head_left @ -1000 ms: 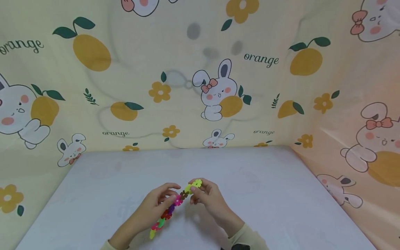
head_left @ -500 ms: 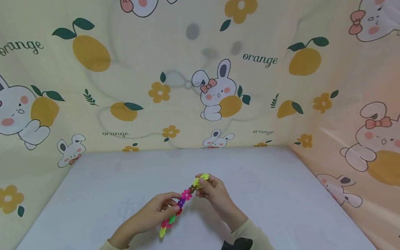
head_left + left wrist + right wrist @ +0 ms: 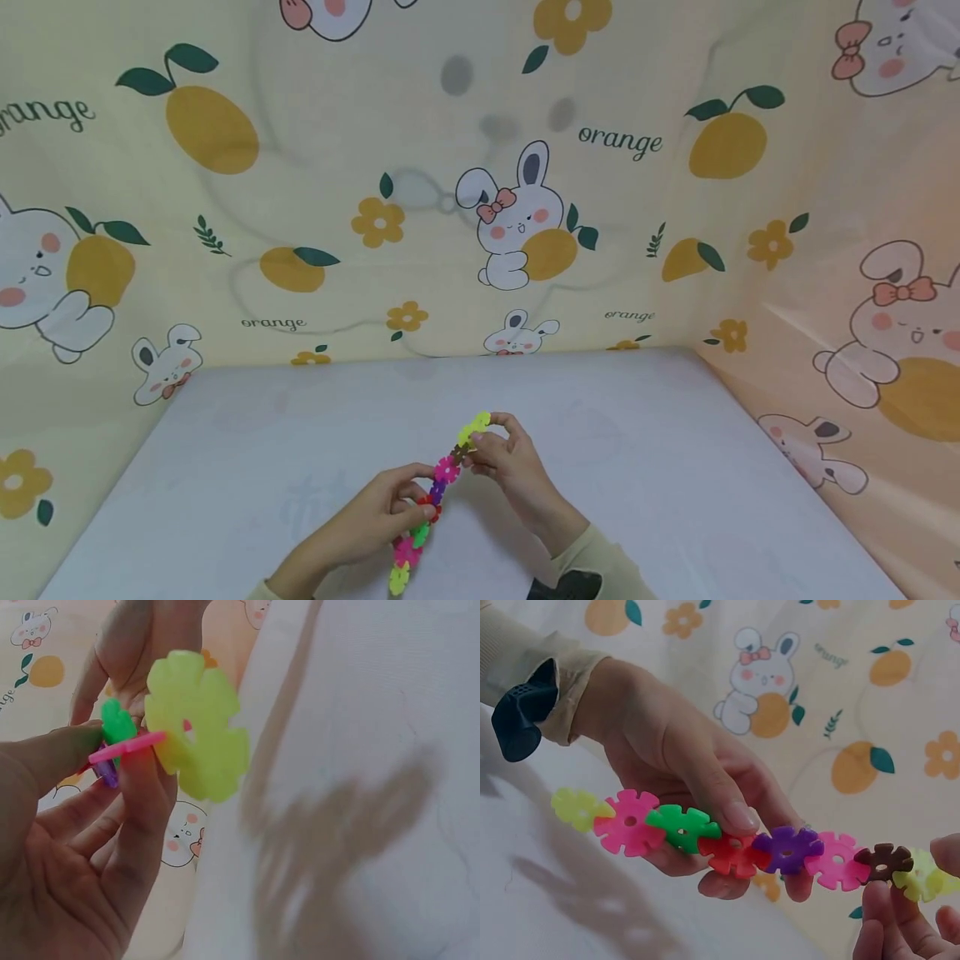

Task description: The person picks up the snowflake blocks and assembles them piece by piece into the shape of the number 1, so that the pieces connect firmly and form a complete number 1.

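Note:
A chain of interlocking flower-shaped plastic discs (image 3: 447, 469) runs on a slant between both hands, above the table. In the right wrist view its order is yellow, pink, green, red (image 3: 739, 864), purple (image 3: 786, 850), pink, brown (image 3: 883, 862), then yellow. My left hand (image 3: 375, 518) pinches the chain near the red disc, thumb in front and fingers behind. My right hand (image 3: 525, 471) holds the upper end by the yellow discs (image 3: 474, 429) and the brown one. The lower yellow disc (image 3: 196, 727) hangs free, large in the left wrist view.
A white table top (image 3: 675, 483) lies beneath the hands, with their shadows on it. Behind and at the sides hangs a cream curtain (image 3: 337, 125) printed with rabbits and oranges. A dark strap-on device (image 3: 566, 586) sits by the right sleeve.
Both hands and the chain have shifted up and to the right. My left hand's grip now sits lower along the chain, at the red disc instead of near the pink one.

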Demonstrator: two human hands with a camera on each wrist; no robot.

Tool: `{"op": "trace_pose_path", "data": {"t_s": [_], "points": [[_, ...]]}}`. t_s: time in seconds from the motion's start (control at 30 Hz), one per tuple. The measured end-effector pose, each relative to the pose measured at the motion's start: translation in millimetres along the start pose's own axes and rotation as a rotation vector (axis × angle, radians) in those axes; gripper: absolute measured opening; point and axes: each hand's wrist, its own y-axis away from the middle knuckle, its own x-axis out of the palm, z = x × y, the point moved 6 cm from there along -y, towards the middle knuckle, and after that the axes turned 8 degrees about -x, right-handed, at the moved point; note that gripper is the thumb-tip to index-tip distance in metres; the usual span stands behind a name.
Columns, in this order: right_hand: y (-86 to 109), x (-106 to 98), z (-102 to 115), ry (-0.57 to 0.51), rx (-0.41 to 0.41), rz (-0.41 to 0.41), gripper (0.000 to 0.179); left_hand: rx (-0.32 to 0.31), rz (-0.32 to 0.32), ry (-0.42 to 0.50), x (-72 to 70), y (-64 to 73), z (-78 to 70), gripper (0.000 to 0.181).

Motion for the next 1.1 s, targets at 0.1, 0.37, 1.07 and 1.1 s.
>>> {"op": "trace_pose_path", "data": {"t_s": [0.1,0.37,1.07,1.1], "points": [[0.4,1,0,0.010,-0.007,0.013,0.036,-0.006,-0.003,0.005,1.9,-0.8,0.4,0.051],[0.6,2,-1,0.025,-0.021,0.019,0.034,-0.037,0.015,0.064,1.1,-2.4,1.7,0.054],[-1.5,6,-19,0.128,-0.016,0.088,0.037,-0.003,0.063,0.125,9.8,-4.6,13.4,0.050],[-1.8,6,-20,0.136,-0.011,0.098,0.040,-0.002,0.067,0.128,10.4,-4.5,13.6,0.049]]}}
